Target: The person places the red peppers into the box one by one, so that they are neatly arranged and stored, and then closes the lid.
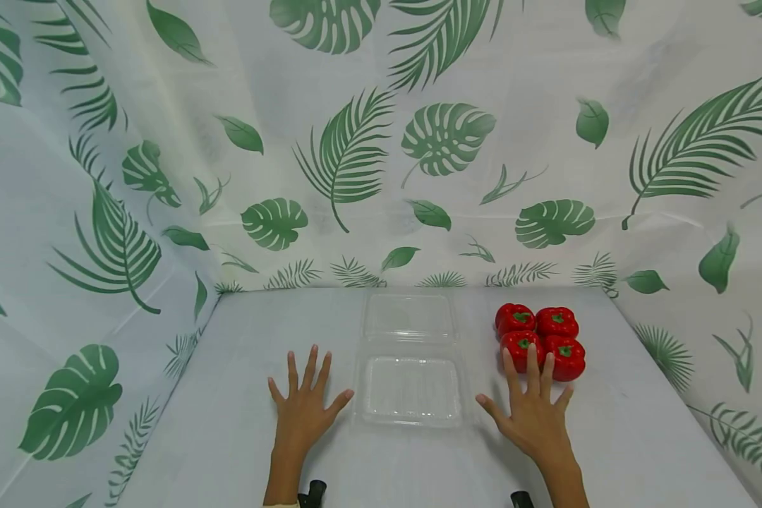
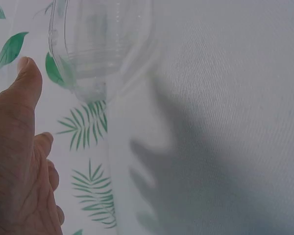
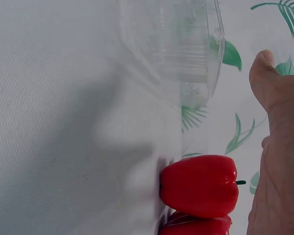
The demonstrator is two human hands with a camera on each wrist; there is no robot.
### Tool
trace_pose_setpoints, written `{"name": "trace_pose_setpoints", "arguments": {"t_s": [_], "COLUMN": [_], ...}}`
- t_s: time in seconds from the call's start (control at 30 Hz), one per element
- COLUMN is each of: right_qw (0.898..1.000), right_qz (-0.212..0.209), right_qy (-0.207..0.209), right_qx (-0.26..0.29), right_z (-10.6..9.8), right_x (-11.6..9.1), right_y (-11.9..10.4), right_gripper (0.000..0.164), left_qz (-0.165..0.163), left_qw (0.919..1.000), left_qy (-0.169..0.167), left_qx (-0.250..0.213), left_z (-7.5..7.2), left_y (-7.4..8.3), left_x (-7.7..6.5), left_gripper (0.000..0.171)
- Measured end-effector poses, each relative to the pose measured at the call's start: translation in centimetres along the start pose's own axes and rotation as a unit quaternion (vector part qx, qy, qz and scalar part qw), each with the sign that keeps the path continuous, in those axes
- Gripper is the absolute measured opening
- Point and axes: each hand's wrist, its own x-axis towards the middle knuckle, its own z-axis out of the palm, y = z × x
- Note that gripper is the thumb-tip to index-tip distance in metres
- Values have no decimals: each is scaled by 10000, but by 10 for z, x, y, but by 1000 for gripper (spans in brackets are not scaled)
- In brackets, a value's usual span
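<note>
A clear plastic clamshell container (image 1: 411, 389) lies unfolded on the white table, its lid half (image 1: 409, 317) toward the back. Just left of it my left hand (image 1: 303, 416) is held with fingers spread, holding nothing; its shadow falls on the table in the left wrist view. On the other side, my right hand (image 1: 535, 423) also has its fingers spread and holds nothing. Its fingertips overlap the nearer red bell peppers (image 1: 566, 358) in the head view; whether they touch cannot be told. In the right wrist view a bell pepper (image 3: 200, 187) stands apart from the hand.
Several red bell peppers stand clustered at the right, the back ones (image 1: 557, 322) close against the front ones. A white sheet with green leaf prints (image 1: 355, 240) walls the table (image 1: 241, 339) at the back and both sides.
</note>
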Motion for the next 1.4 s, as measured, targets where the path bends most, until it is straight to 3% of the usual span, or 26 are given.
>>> {"name": "trace_pose_setpoints", "arguments": {"t_s": [0.13,0.3,0.43,0.57,0.7,0.83,0.97,1.13,1.4], "right_qw": [9998,9987,9938,9787,9601,9438,9304,9215,9195], "right_qz": [9,287,743,1425,2062,2497,2700,2709,2507], "right_qy": [184,413,720,1087,1236,1175,1066,1076,1423], "right_qx": [-39,25,407,1002,1426,1819,2239,2569,2671], "right_z": [-1,-5,-9,-11,-11,-9,-6,0,6], "right_x": [1,6,11,17,22,28,30,30,30], "right_y": [0,0,3,9,18,31,44,53,57], "right_gripper": [109,107,102,91,82,75,69,63,62], "left_qz": [92,130,262,503,586,466,431,517,513], "left_qw": [9999,9996,9976,9922,9787,9520,9301,9251,9238], "left_qy": [47,-124,-347,-590,-901,-1294,-1342,-1134,-1017], "left_qx": [-72,-238,-544,-975,-1751,-2734,-3392,-3587,-3655], "left_z": [0,2,3,7,14,20,26,35,38], "left_y": [3,8,15,21,26,30,33,34,35], "left_x": [-1,-1,-2,-3,-5,-5,-6,-9,-10], "left_gripper": [87,86,87,87,89,96,99,97,97]}}
